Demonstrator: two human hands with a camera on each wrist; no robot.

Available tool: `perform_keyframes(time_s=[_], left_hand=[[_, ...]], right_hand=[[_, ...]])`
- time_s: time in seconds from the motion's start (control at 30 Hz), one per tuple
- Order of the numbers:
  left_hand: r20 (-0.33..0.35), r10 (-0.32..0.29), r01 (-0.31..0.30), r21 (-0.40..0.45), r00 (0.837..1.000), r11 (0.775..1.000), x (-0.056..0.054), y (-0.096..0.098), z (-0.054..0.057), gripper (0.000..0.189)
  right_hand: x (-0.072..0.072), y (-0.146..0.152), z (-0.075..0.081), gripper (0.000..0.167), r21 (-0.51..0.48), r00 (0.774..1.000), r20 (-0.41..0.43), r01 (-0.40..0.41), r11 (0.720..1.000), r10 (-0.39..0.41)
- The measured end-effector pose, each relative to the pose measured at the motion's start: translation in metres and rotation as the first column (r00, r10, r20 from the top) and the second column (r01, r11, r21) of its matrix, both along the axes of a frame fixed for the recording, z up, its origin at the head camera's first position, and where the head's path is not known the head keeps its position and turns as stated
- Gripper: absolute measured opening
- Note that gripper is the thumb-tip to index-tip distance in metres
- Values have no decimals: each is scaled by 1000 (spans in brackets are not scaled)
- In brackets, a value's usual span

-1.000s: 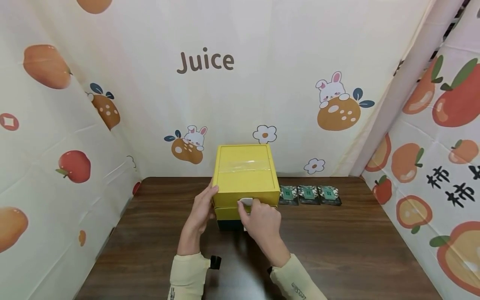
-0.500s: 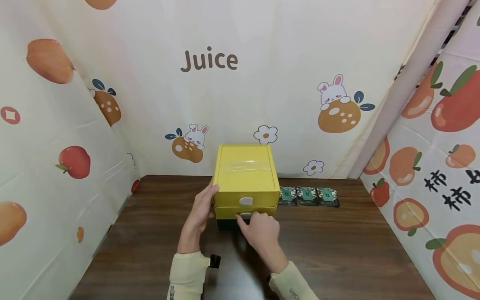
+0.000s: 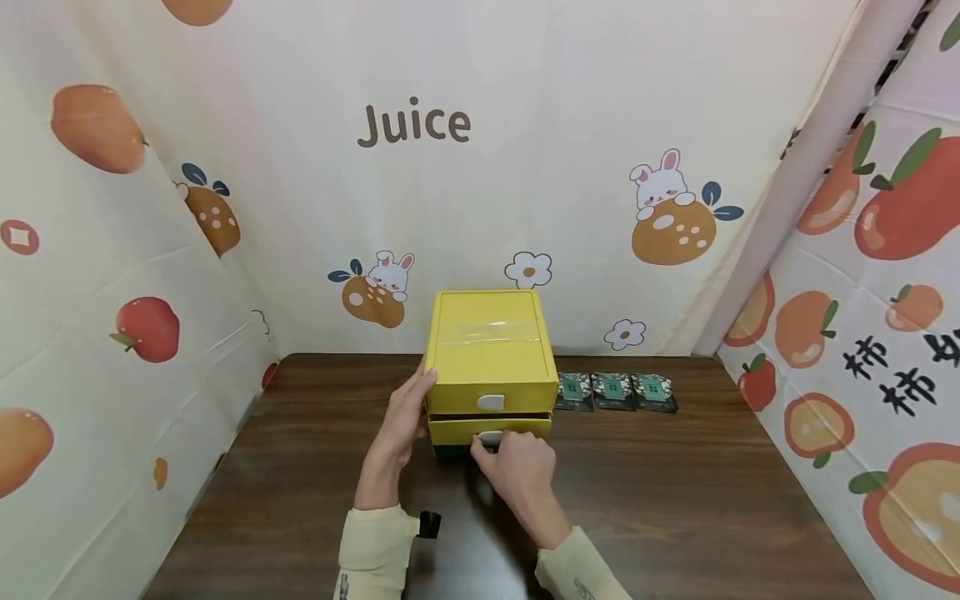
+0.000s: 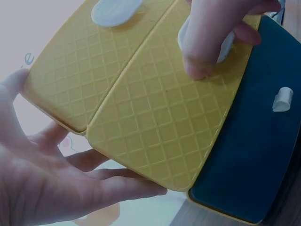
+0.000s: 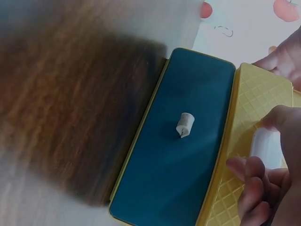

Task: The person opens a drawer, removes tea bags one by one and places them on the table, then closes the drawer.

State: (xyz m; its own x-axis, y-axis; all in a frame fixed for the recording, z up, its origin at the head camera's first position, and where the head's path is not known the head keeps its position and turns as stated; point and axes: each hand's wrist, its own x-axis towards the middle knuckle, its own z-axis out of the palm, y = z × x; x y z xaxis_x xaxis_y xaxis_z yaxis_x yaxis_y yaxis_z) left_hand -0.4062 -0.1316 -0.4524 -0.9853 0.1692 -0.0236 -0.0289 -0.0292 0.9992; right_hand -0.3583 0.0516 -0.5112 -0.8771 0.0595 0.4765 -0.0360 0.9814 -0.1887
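A yellow drawer box [image 3: 487,358] stands on the table, with clear tape across its top. Its top and middle drawers have white handles; the bottom drawer [image 5: 188,84] has a dark teal front with a small white knob [image 5: 185,123]. My right hand [image 3: 521,471] pinches the handle [image 5: 266,147] of the middle drawer [image 4: 160,122], thumb on one side and fingers on the other. That drawer sticks out slightly, a dark gap above its front. Against the box's left side rests my left hand [image 3: 405,412], fingers fairly straight along the edge.
Three dark square packets [image 3: 613,392] with green patterns lie in a row just right of the box. The brown wooden table [image 3: 675,500] meets fruit-printed curtains [image 3: 525,167] at the back and sides.
My right hand has moved down from the top drawer's handle to the middle one and pulled that drawer out a little. My left hand has stayed on the box's side.
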Motion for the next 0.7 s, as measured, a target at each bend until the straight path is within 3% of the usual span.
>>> perform_keyframes(time_s=[0.43, 0.7], left_hand=[[-9, -12, 13, 31, 1000, 999, -1, -1, -2, 55], [-35, -23, 24, 25, 999, 999, 0, 0, -2, 55]], right_hand=[[45, 1, 3, 68, 9, 1000, 26, 15, 1000, -16], [74, -1, 5, 66, -10, 994, 110, 3, 1000, -1]])
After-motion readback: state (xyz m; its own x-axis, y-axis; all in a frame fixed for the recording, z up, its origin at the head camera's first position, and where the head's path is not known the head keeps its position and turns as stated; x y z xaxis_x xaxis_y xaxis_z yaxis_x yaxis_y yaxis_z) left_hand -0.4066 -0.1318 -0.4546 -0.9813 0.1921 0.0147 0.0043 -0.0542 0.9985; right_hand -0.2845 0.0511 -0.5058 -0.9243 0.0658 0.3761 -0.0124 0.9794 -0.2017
